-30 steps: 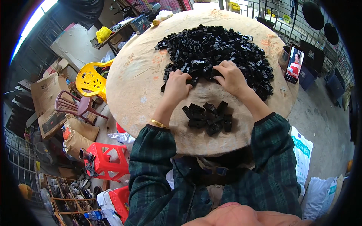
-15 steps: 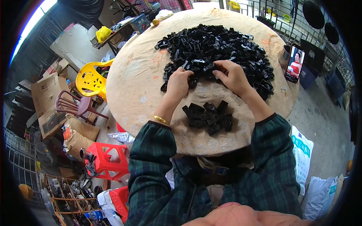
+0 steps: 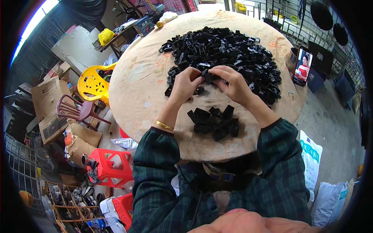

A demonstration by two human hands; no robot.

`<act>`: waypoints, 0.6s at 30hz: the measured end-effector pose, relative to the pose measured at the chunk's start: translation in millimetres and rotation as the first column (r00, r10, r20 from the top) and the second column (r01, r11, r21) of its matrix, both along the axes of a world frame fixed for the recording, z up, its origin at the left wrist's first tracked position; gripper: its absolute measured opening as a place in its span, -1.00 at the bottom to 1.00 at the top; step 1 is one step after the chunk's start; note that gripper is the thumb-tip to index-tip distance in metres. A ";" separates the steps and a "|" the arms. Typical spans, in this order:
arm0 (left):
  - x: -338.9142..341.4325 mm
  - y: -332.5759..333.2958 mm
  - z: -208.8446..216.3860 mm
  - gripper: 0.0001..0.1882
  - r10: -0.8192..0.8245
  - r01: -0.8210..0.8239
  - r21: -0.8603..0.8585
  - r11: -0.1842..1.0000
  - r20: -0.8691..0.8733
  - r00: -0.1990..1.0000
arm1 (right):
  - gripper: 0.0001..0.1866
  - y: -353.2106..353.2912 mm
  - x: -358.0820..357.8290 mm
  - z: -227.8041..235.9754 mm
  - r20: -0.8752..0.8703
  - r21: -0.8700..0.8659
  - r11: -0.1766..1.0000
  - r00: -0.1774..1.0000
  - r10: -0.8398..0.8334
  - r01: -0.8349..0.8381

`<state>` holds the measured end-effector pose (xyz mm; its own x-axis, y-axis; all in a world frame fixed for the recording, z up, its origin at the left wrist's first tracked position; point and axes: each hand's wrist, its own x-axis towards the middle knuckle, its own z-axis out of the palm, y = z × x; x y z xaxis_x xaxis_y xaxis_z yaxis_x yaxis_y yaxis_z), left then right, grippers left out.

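A wide heap of small black plastic parts (image 3: pixel 225 48) covers the far middle of the round table. At the heap's near edge my two hands meet around one black plastic part (image 3: pixel 208 76). My left hand (image 3: pixel 185 84) pinches it from the left, fingers closed. From the other side my right hand (image 3: pixel 232 83) grips it between thumb and fingers. The part's exact shape is mostly hidden by the fingers. Nearer to me, between my forearms, lies a smaller pile of black parts (image 3: pixel 213 123).
A patterned beige cloth covers the round table (image 3: pixel 136 89). A phone (image 3: pixel 302 66) leans against a cup at the right edge. To the left stand a yellow chair (image 3: pixel 92 84), a brown chair (image 3: pixel 79 108) and a red stool (image 3: pixel 112 165). White sacks (image 3: pixel 311 159) sit at the right.
My right hand has moved left, and both hands have come together on one black part just in front of the heap. The smaller pile looks the same.
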<state>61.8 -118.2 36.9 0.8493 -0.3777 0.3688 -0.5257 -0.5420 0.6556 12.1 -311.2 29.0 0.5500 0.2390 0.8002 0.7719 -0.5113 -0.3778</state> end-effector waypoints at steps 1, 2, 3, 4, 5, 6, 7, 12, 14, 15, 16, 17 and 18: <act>3.9 3.6 -2.8 -0.78 -0.012 0.006 -0.061 0.998 -0.092 0.996 | -0.65 0.8 0.6 0.3 0.000 0.001 1.000 1.000 0.005 -0.005; 7.0 6.4 -6.1 -0.78 -0.029 0.007 -0.124 0.992 -0.183 0.983 | -0.65 0.2 2.2 0.6 -0.031 0.030 0.999 0.999 -0.037 0.038; 8.9 7.8 -10.5 -0.78 -0.026 0.003 -0.123 0.992 -0.184 0.983 | -0.65 -0.9 3.5 0.8 -0.064 0.058 0.995 0.995 -0.078 0.082; 8.8 7.4 -12.5 -0.76 -0.037 0.020 -0.131 0.991 -0.134 0.990 | -0.68 -2.5 3.8 2.9 -0.091 0.117 0.987 0.991 -0.103 0.113; 8.5 6.8 -14.6 -0.74 -0.048 0.036 -0.138 0.990 -0.083 0.995 | -0.69 -5.8 3.7 6.3 -0.155 0.166 0.973 0.978 -0.137 0.162; 7.4 5.3 -17.1 -0.72 -0.046 0.046 -0.018 0.999 0.017 0.999 | -0.71 -9.9 4.8 8.3 -0.220 0.211 0.954 0.961 -0.166 0.213; 2.7 -5.0 -17.4 -0.69 -0.070 0.059 0.097 0.994 0.112 0.991 | -0.72 -19.7 7.7 6.7 -0.223 0.234 0.935 0.951 -0.216 0.268; -15.8 -38.2 -25.1 -0.70 -0.171 0.032 0.255 0.966 0.547 0.819 | -0.72 -24.0 13.9 5.3 -0.256 0.324 0.903 0.945 -0.205 0.283; -21.8 -42.1 -25.9 -0.68 -0.232 0.054 0.416 0.908 0.392 0.890 | -0.72 -22.0 11.4 4.5 -0.274 0.237 0.932 0.940 -0.204 0.272; -23.7 -40.5 -24.8 -0.68 -0.233 0.054 0.416 0.908 0.393 0.890 | -0.71 -20.3 11.4 2.7 -0.267 0.245 0.939 0.948 -0.175 0.242; -23.9 -38.7 -24.0 -0.68 -0.205 0.013 0.458 0.889 0.371 0.906 | -0.71 -19.9 9.9 2.3 -0.266 0.246 0.938 0.948 -0.178 0.245; -23.8 -36.2 -22.9 -0.67 -0.175 -0.026 0.501 0.865 0.350 0.920 | -0.72 -19.6 8.1 1.9 -0.285 0.233 0.946 0.946 -0.155 0.225; -22.5 -31.5 -22.5 -0.68 -0.207 0.022 0.473 0.881 0.342 0.916 | -0.72 -20.3 7.2 1.6 -0.305 0.220 0.954 0.943 -0.133 0.206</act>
